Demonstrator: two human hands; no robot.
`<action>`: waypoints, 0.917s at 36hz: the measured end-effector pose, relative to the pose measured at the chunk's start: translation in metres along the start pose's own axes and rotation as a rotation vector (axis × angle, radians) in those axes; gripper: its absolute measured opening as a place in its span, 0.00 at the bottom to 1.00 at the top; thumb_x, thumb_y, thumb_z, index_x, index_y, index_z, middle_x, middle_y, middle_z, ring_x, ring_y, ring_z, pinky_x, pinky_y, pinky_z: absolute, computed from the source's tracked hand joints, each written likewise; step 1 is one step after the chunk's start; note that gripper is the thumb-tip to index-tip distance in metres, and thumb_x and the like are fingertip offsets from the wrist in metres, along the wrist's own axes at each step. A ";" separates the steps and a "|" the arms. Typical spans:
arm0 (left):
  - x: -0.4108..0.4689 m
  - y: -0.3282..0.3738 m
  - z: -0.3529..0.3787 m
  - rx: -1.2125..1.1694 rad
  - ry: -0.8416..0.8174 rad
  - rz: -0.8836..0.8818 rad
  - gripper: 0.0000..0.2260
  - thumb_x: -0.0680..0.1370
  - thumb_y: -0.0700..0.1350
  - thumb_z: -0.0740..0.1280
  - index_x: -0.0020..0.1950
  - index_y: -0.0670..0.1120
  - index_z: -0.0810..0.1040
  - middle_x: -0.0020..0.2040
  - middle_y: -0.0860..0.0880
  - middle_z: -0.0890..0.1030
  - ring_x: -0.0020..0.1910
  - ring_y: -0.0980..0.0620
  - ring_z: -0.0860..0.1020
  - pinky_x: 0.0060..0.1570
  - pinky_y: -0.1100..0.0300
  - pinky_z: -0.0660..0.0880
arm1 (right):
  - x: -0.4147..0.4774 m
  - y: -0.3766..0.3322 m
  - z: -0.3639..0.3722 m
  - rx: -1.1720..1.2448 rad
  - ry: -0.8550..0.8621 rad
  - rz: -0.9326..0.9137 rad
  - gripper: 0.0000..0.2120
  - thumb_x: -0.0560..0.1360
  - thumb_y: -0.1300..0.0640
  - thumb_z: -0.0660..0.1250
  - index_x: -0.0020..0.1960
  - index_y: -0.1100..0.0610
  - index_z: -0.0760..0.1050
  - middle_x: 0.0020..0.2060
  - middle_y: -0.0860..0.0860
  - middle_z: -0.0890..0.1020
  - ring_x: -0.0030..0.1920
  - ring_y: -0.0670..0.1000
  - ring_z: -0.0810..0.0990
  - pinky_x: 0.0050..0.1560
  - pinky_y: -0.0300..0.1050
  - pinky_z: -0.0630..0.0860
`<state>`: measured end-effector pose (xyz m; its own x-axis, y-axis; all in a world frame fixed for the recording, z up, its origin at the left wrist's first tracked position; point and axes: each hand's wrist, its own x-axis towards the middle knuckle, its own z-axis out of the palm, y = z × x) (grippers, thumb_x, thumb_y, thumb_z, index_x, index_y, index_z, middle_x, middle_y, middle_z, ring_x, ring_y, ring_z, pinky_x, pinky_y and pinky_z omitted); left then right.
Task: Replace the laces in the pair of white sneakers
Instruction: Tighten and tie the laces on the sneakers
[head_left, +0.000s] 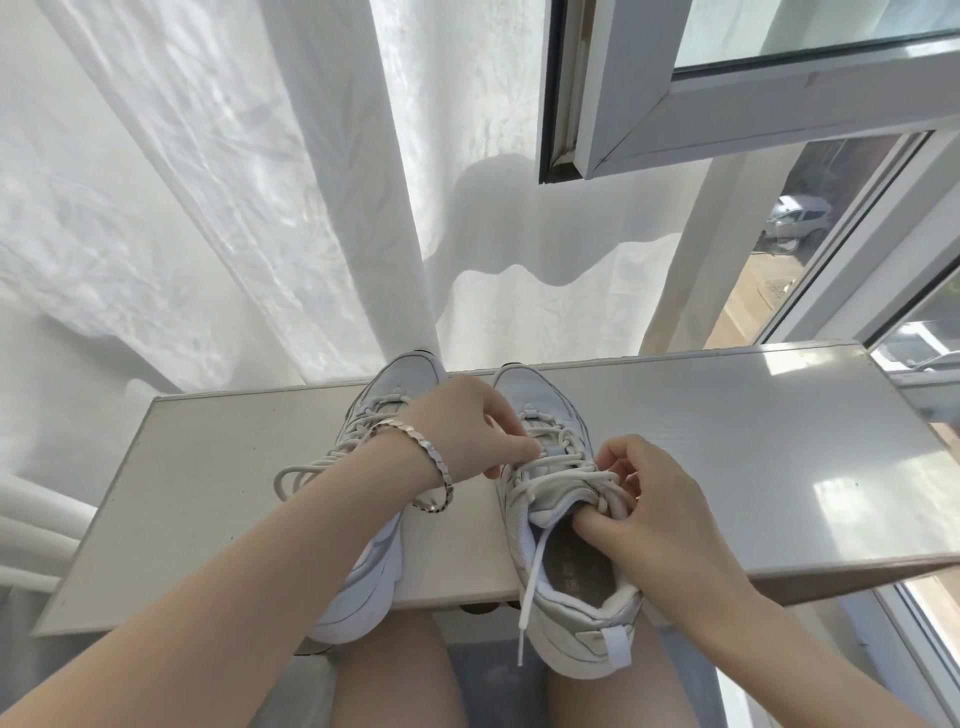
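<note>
Barely begun: left hand (467, 431) and right hand (660, 514) pinch the loosened lace (534, 577) of one white sneaker (587, 623); the second sneaker (361, 597) beside it is fully laced.

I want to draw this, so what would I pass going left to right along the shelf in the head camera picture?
Curtain → left sneaker → left hand, pinching the laces of the right sneaker → right hand, gripping those laces too → bare shelf → window.

Glossy shelf (727, 467) — matt sneakers (576, 618), woven laces (566, 478), sheer cloth curtain (208, 208) (shiny metal bracelet (431, 452)).
</note>
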<state>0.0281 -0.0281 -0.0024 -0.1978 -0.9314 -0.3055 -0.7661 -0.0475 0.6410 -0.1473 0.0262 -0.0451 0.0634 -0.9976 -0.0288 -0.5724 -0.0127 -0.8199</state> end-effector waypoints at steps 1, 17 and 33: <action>0.002 0.002 0.000 0.038 -0.014 0.006 0.05 0.72 0.51 0.70 0.39 0.50 0.80 0.19 0.58 0.74 0.19 0.64 0.69 0.24 0.70 0.65 | 0.000 0.000 0.000 -0.005 0.000 -0.002 0.13 0.65 0.58 0.72 0.43 0.48 0.70 0.40 0.48 0.74 0.39 0.46 0.73 0.40 0.43 0.73; 0.001 -0.009 0.028 -0.918 0.032 -0.320 0.11 0.75 0.36 0.55 0.34 0.42 0.71 0.26 0.50 0.74 0.27 0.54 0.71 0.32 0.63 0.67 | 0.000 0.001 0.001 0.008 0.012 0.012 0.12 0.66 0.57 0.71 0.43 0.48 0.70 0.41 0.47 0.75 0.41 0.45 0.73 0.38 0.38 0.69; 0.001 -0.020 0.034 -0.447 0.185 0.004 0.15 0.80 0.43 0.60 0.33 0.45 0.64 0.31 0.48 0.68 0.25 0.66 0.72 0.28 0.72 0.66 | 0.001 0.000 0.002 0.022 0.016 0.019 0.11 0.66 0.57 0.71 0.43 0.49 0.70 0.41 0.47 0.75 0.40 0.45 0.73 0.38 0.38 0.69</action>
<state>0.0225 -0.0164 -0.0391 -0.0566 -0.9786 -0.1979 -0.4195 -0.1565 0.8942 -0.1462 0.0251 -0.0464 0.0392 -0.9986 -0.0359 -0.5550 0.0081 -0.8318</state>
